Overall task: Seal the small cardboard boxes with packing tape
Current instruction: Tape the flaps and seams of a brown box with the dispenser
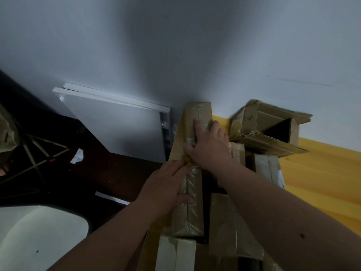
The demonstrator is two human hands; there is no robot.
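Observation:
A long narrow cardboard box (201, 114) lies along the left edge of the yellow wooden table (322, 173), with clear packing tape running down its top seam. My right hand (209, 145) lies flat on the far part of that box, fingers straight, pressing the tape. My left hand (168, 184) rests flat on the near part of the row (191, 214), fingers extended over the wrinkled tape, thumb lying along the top. No tape roll is visible.
An opened, empty cardboard box (273, 130) lies at the back right against the wall. More small taped boxes (230, 227) crowd the table in front of me. White panels (121, 122) lean on the wall to the left, over a dark floor.

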